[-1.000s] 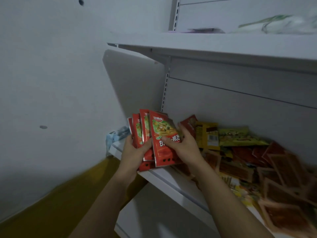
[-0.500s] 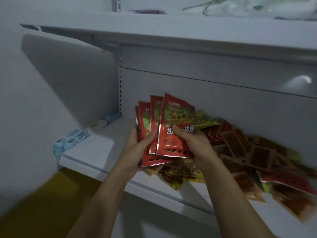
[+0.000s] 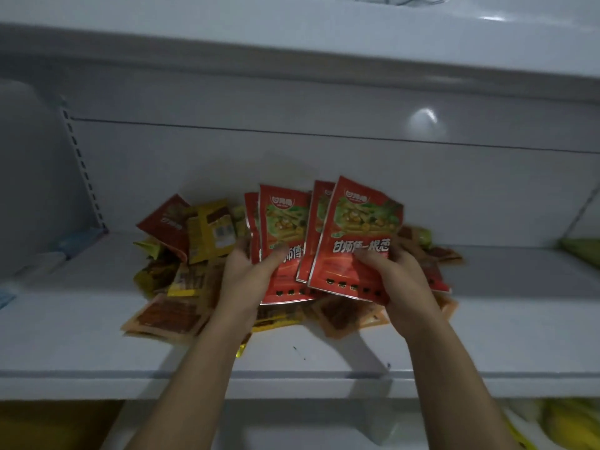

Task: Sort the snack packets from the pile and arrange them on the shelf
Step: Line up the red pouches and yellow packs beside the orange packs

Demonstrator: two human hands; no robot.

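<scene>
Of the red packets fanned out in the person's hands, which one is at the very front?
The rightmost red packet, pinched by the right hand. Its whole face shows, while the other red packets, held by the left hand, are partly covered.

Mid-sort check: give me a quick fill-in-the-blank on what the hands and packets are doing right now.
1. Both hands hold red packets that are fanned out and stand ____.
2. The left hand and the right hand hold them above the ____ of mixed packets.
3. The yellow packet with a barcode lies to the ____ of the red packets.
4. The shelf is ____ in colour.

Missing words: upright; pile; left; white
</scene>
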